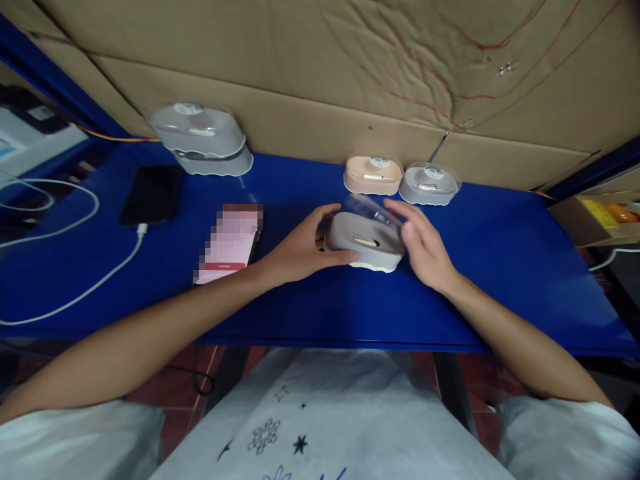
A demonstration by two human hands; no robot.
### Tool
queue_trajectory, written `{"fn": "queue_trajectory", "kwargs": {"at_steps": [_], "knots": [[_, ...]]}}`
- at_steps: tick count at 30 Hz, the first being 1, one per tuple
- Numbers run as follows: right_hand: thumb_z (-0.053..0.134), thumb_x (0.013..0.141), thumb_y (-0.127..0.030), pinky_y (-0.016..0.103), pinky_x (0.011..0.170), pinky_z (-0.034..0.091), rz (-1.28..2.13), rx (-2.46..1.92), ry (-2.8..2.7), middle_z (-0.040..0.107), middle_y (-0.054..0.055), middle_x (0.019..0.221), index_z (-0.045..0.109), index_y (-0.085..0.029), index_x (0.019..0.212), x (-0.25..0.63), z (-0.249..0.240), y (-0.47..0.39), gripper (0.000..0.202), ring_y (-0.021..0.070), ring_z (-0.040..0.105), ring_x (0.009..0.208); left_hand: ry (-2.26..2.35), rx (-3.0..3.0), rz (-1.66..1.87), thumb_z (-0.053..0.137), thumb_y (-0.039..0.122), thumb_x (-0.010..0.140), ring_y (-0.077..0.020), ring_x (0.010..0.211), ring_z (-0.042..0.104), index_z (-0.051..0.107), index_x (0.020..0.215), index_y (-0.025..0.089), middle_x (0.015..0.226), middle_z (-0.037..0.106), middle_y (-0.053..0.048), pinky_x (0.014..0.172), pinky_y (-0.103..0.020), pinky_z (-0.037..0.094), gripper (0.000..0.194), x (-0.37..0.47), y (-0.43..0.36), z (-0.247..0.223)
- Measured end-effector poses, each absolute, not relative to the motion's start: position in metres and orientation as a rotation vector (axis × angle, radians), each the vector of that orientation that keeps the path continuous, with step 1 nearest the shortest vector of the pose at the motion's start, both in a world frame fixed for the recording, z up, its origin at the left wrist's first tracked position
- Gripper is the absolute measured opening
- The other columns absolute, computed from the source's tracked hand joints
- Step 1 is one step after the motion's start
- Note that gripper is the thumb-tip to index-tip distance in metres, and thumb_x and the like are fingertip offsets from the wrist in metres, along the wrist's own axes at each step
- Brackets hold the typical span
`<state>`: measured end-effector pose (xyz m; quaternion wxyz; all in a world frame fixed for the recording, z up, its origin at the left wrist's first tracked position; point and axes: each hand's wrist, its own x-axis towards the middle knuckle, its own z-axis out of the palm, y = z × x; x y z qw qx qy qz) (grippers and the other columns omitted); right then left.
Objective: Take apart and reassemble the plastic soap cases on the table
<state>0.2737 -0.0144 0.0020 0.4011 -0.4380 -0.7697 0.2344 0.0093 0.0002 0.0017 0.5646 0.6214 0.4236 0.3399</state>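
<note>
Left hand [293,253]: fingers curved part open around the left end of the grey box [367,252], thumb along its front wall, gripping it. Right hand [427,250]: fingers half curled at the right end of the clear cover [367,208]; firmness of hold cannot be determined. The box is mid-depth on the blue table [310,313], midway between its side edges. The cover is tilted over the box's rear side. The left grip presumably steadies the box against movement of the cover.

Left of the box: lit phone [233,240]; farther toward the left rear corner, black phone [153,193] with white cable [113,273] attached. Rear edge: stacked grey boxes [210,143] to the left; peach box [373,177] and second grey box [429,185] side by side, right of centre, presumably parked out of the working area. Round white labels show on these units; print illegible. Lit phone's screen: pixelated, unreadable.
</note>
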Motion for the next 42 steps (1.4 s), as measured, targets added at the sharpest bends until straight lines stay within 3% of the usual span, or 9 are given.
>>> {"fn": "queue_trajectory", "kwargs": {"at_steps": [5, 9, 15, 19, 23, 28, 32, 37, 42], "knots": [[0.043, 0.11, -0.051, 0.064, 0.126, 0.037, 0.33, -1.037, -2.297, 0.054, 0.011, 0.159, 0.049, -0.033, 0.16, 0.27, 0.0, -0.019, 0.053, 0.0355, 0.047, 0.15, 0.967, 1.334, 0.848, 0.099, 0.034, 0.061, -0.0359, 0.13, 0.064, 0.049, 0.153, 0.027, 0.164, 0.047, -0.014, 0.112, -0.057, 0.051, 0.105, 0.009, 0.002, 0.001], [0.059, 0.103, -0.058, 0.068, 0.129, 0.031, 0.293, -0.989, -2.444, 0.045, 0.01, 0.167, 0.037, -0.036, 0.166, 0.272, 0.0, -0.017, 0.071, 0.041, 0.033, 0.159, 0.912, 1.351, 0.812, 0.098, 0.03, 0.064, -0.0361, 0.131, 0.064, 0.05, 0.154, 0.03, 0.167, 0.045, -0.013, 0.112, -0.058, 0.052, 0.102, 0.009, 0.001, -0.002], [0.058, 0.105, -0.054, 0.065, 0.131, 0.032, 0.325, -0.953, -2.524, 0.033, 0.009, 0.174, 0.024, -0.037, 0.171, 0.277, 0.001, -0.014, 0.076, 0.0379, 0.028, 0.163, 0.879, 1.223, 0.83, 0.095, 0.034, 0.071, -0.0376, 0.14, 0.056, 0.058, 0.149, 0.028, 0.156, 0.057, -0.012, 0.117, -0.057, 0.047, 0.086, 0.01, 0.002, 0.003], [0.059, 0.104, -0.054, 0.064, 0.132, 0.03, 0.334, -0.918, -2.536, 0.036, 0.009, 0.173, 0.028, -0.035, 0.17, 0.28, 0.002, -0.011, 0.075, 0.0381, 0.03, 0.162, 0.87, 1.2, 0.817, 0.087, 0.039, 0.083, -0.0349, 0.142, 0.055, 0.06, 0.145, 0.027, 0.149, 0.064, -0.01, 0.119, -0.054, 0.044, 0.068, 0.012, 0.0, 0.008], [0.064, 0.102, -0.052, 0.062, 0.128, 0.037, 0.433, -0.909, -2.555, 0.04, 0.012, 0.167, 0.035, -0.035, 0.165, 0.287, 0.011, -0.009, 0.071, 0.0369, 0.037, 0.158, 0.884, 1.378, 0.78, 0.085, 0.045, 0.084, -0.0344, 0.142, 0.056, 0.055, 0.15, 0.027, 0.159, 0.056, -0.01, 0.116, -0.049, 0.047, 0.075, 0.015, -0.001, 0.003], [0.072, 0.097, -0.045, 0.06, 0.123, 0.045, 0.57, -0.972, -2.564, 0.045, 0.014, 0.159, 0.04, -0.033, 0.159, 0.313, 0.023, -0.013, 0.071, 0.036, 0.043, 0.152, 0.994, 1.955, 0.654, 0.068, 0.058, 0.096, -0.0366, 0.132, 0.061, 0.054, 0.152, 0.02, 0.151, 0.061, -0.017, 0.111, -0.052, 0.049, 0.068, 0.018, 0.001, 0.007], [0.072, 0.098, -0.044, 0.063, 0.122, 0.045, 0.519, -1.105, -2.513, 0.046, 0.014, 0.159, 0.04, -0.033, 0.158, 0.359, 0.022, -0.03, 0.069, 0.0375, 0.045, 0.151, 0.992, 2.485, 0.715, 0.059, 0.043, 0.105, -0.0372, 0.146, 0.05, 0.054, 0.15, 0.016, 0.153, 0.058, -0.019, 0.124, -0.056, 0.035, 0.053, 0.055, 0.023, 0.025], [0.065, 0.102, -0.045, 0.066, 0.127, 0.037, 0.303, -1.399, -2.365, 0.042, 0.012, 0.166, 0.034, -0.036, 0.164, 0.409, 0.008, -0.06, 0.07, 0.038, 0.04, 0.155, 0.763, 2.606, 0.607, 0.057, 0.025, 0.103, -0.0334, 0.145, 0.054, 0.05, 0.149, 0.015, 0.153, 0.059, -0.019, 0.121, -0.051, 0.041, 0.048, 0.145, 0.066, 0.042], [0.066, 0.102, -0.049, 0.064, 0.127, 0.037, 0.274, -1.439, -2.336, 0.038, 0.012, 0.168, 0.03, -0.036, 0.166, 0.41, -0.001, -0.066, 0.075, 0.0371, 0.037, 0.157, 0.68, 2.424, 0.476, 0.059, 0.047, 0.103, -0.0352, 0.146, 0.054, 0.047, 0.153, 0.014, 0.156, 0.056, -0.023, 0.119, -0.049, 0.045, 0.061, 0.161, 0.063, 0.027]]}}
